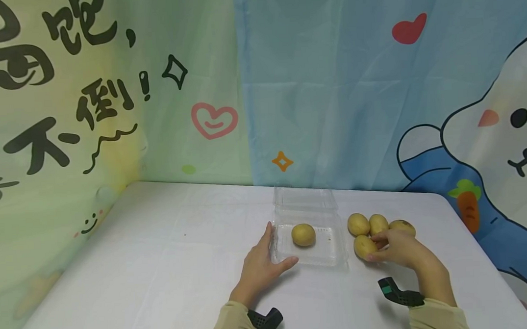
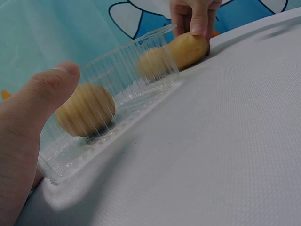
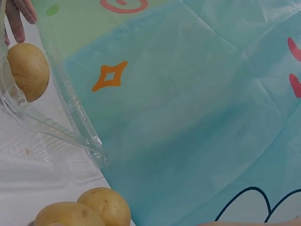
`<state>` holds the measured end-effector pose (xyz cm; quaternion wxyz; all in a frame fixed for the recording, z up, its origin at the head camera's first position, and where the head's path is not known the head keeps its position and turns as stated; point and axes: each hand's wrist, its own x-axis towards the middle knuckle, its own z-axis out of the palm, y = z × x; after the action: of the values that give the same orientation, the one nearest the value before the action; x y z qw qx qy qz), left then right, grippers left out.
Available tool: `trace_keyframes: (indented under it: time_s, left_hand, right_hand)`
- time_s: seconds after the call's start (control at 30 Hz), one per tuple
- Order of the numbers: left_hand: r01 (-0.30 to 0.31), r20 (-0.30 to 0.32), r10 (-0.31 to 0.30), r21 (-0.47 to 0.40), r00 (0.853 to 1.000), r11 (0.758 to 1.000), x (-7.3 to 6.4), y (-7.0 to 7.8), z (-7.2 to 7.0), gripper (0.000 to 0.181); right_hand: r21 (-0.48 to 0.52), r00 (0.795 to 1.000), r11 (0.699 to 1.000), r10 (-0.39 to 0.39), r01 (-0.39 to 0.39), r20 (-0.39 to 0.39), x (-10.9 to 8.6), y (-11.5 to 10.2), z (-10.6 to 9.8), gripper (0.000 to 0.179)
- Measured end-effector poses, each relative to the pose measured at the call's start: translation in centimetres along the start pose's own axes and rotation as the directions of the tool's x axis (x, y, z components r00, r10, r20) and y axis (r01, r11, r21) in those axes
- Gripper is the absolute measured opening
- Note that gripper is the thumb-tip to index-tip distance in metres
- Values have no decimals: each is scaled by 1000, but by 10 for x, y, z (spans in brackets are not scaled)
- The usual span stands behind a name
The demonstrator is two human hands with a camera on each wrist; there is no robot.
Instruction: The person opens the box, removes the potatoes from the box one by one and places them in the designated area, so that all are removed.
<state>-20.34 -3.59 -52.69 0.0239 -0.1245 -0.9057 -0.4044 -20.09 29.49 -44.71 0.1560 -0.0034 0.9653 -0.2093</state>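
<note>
A clear plastic clamshell box (image 1: 331,259) lies with its lid tipped back, and one potato (image 1: 303,235) sits inside. My left hand (image 1: 262,265) rests at the box's front left corner, fingers straight along the side and thumb along the front. In the left wrist view the thumb (image 2: 51,89) lies against the ribbed wall. Right of the box, my right hand (image 1: 399,249) pinches a potato (image 1: 363,248) at the front of a small group. That potato (image 2: 189,49) also shows under the right thumb in the left wrist view. The right fingers are mostly out of the right wrist view.
Behind the held potato are more potatoes, one at the left (image 1: 358,224), one in the middle (image 1: 378,223) and one partly covered by the hand (image 1: 403,225). A white-covered table (image 1: 162,267) carries everything. A printed curtain (image 1: 331,107) hangs along its back edge.
</note>
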Motion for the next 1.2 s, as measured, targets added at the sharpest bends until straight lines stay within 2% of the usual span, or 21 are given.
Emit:
trace_keyframes:
  time_s: [0.5, 0.7, 0.83, 0.93, 1.1, 1.2]
  left_hand:
    - [-4, 2, 4, -2, 1000, 1000, 0, 0, 0, 108]
    - [-11, -1, 11, -5, 1000, 1000, 0, 0, 0, 107]
    - [-9, -1, 9, -7, 1000, 1000, 0, 0, 0, 107]
    - [-5, 3, 5, -8, 1000, 1000, 0, 0, 0, 107]
    - [4, 7, -4, -13, 1000, 1000, 0, 0, 0, 108]
    - [3, 4, -3, -11, 1000, 1000, 0, 0, 0, 108]
  right_hand:
    - [37, 1000, 999, -13, 13, 13, -6, -1, -9, 78]
    - [12, 995, 1000, -26, 27, -94, -10, -18, -17, 70]
    - [18, 980, 1000, -10, 13, -198, -8, -40, -12, 78]
    - [73, 963, 997, 9, 11, -268, -3, -56, -4, 89]
    - [165, 929, 984, 3, 62, -369, 6, -77, 12, 101]
    - [193, 905, 976, -7, 98, -425, 10, -86, 23, 99]
